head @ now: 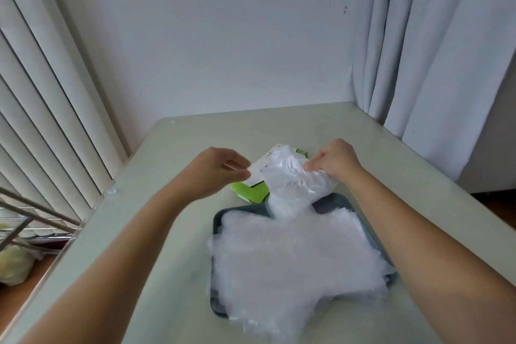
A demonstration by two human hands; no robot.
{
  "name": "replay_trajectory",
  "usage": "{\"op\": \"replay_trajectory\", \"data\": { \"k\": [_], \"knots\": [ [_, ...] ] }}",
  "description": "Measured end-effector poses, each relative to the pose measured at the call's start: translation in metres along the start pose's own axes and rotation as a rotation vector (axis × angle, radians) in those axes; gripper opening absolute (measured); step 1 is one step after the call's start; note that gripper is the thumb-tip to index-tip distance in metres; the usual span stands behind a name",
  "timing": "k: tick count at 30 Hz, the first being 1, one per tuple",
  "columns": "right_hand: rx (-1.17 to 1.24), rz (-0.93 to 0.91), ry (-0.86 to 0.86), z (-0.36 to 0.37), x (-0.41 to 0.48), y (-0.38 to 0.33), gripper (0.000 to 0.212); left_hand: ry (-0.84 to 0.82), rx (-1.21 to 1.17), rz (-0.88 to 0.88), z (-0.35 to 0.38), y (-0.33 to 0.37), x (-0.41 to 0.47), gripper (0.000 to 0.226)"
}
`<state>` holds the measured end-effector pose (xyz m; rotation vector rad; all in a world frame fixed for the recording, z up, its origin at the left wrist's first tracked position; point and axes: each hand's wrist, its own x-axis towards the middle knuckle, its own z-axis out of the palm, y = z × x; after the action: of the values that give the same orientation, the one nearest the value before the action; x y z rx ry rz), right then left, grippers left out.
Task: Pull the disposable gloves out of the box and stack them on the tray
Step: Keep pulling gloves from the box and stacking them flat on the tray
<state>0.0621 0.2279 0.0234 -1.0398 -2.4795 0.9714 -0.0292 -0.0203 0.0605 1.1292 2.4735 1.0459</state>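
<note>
A green and white glove box [252, 191] lies on the table just beyond a dark grey tray [216, 220]. A thick stack of clear plastic gloves [296, 260] covers most of the tray and spills over its near edge. My right hand [335, 160] pinches a clear glove [293, 184] that hangs from above the box down to the stack. My left hand [215, 172] pinches the white edge of the box at its left. Most of the box is hidden behind the hanging glove.
The pale green table [156, 232] ends at a white wall at the back. Vertical blinds [42, 109] and a metal rack [33, 218] stand on the left. A grey curtain [435, 50] hangs at the right.
</note>
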Motion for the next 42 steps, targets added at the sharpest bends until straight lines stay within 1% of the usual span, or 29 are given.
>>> {"op": "replay_trajectory", "data": {
  "k": [2,5,8,9,10,12,13,15,16,18,20,22,23,25,27,29,30,31,33,35,37,39,40,42],
  "knots": [
    [-0.059,-0.040,0.030,-0.001,0.005,-0.002,0.023,-0.068,-0.011,0.057,0.021,0.013,0.011,0.027],
    [-0.110,-0.113,0.002,-0.001,0.011,-0.003,0.018,-0.220,0.116,0.102,0.053,0.025,0.025,0.051],
    [-0.119,-0.165,0.023,-0.003,0.014,-0.003,0.023,-0.417,0.251,0.082,0.075,0.028,0.033,0.065],
    [-0.129,-0.175,0.035,-0.003,0.015,-0.002,0.021,-0.456,0.284,0.052,0.079,0.028,0.033,0.068],
    [-0.152,-0.183,0.051,-0.004,0.016,0.000,0.017,-0.480,0.299,0.021,0.082,0.027,0.033,0.069],
    [-0.169,-0.181,0.084,-0.008,0.018,0.007,0.033,-0.496,0.286,-0.014,0.085,0.022,0.034,0.070],
    [-0.143,-0.179,0.108,-0.011,0.020,0.010,0.035,-0.505,0.270,-0.018,0.086,0.019,0.034,0.068],
    [-0.096,-0.187,0.180,-0.020,0.023,0.017,0.020,-0.533,0.292,0.010,0.088,0.011,0.037,0.063],
    [-0.080,-0.189,0.204,-0.024,0.024,0.019,0.018,-0.542,0.348,0.028,0.090,0.007,0.037,0.063],
    [-0.042,-0.179,0.235,-0.029,0.027,0.022,0.019,-0.559,0.447,0.019,0.093,0.002,0.037,0.066],
    [-0.025,-0.150,0.241,-0.032,0.032,0.023,0.025,-0.567,0.429,-0.029,0.093,0.000,0.038,0.065],
    [-0.029,-0.141,0.193,-0.034,0.035,0.022,0.025,-0.530,0.303,-0.059,0.093,-0.001,0.040,0.053],
    [-0.020,-0.150,0.160,-0.035,0.034,0.020,0.023,-0.469,0.218,-0.057,0.092,0.000,0.042,0.045],
    [0.023,-0.187,0.093,-0.035,0.030,0.018,0.018,-0.250,0.056,-0.071,0.088,0.006,0.046,0.043],
    [0.047,-0.259,0.054,-0.035,0.023,0.016,0.014,-0.033,-0.009,-0.030,0.082,0.015,0.051,0.037],
    [0.057,-0.350,0.062,-0.035,0.018,0.015,0.009,0.111,-0.022,0.048,0.075,0.026,0.058,0.020],
    [0.074,-0.381,0.075,-0.034,0.016,0.015,0.007,0.153,-0.080,0.053,0.072,0.032,0.062,0.015],
    [0.100,-0.403,0.088,-0.034,0.014,0.013,0.005,0.155,-0.171,0.027,0.069,0.038,0.067,0.012],
    [0.154,-0.426,0.104,-0.033,0.010,0.010,0.006,0.076,-0.340,-0.053,0.069,0.048,0.077,0.012],
    [0.200,-0.424,0.078,-0.030,0.007,0.008,0.006,-0.014,-0.443,-0.127,0.075,0.056,0.084,0.019],
    [0.231,-0.432,0.000,-0.027,0.006,0.008,0.008,-0.046,-0.517,-0.186,0.084,0.059,0.091,0.033],
    [0.212,-0.446,-0.076,-0.024,0.005,0.007,0.023,-0.046,-0.564,-0.229,0.093,0.059,0.095,0.042],
    [0.246,-0.427,-0.122,-0.023,0.006,0.008,0.029,-0.035,-0.587,-0.248,0.097,0.058,0.096,0.045],
    [0.449,-0.321,-0.241,-0.023,0.005,0.009,0.027,-0.017,-0.625,-0.271,0.101,0.053,0.101,0.045]
  ]
}}
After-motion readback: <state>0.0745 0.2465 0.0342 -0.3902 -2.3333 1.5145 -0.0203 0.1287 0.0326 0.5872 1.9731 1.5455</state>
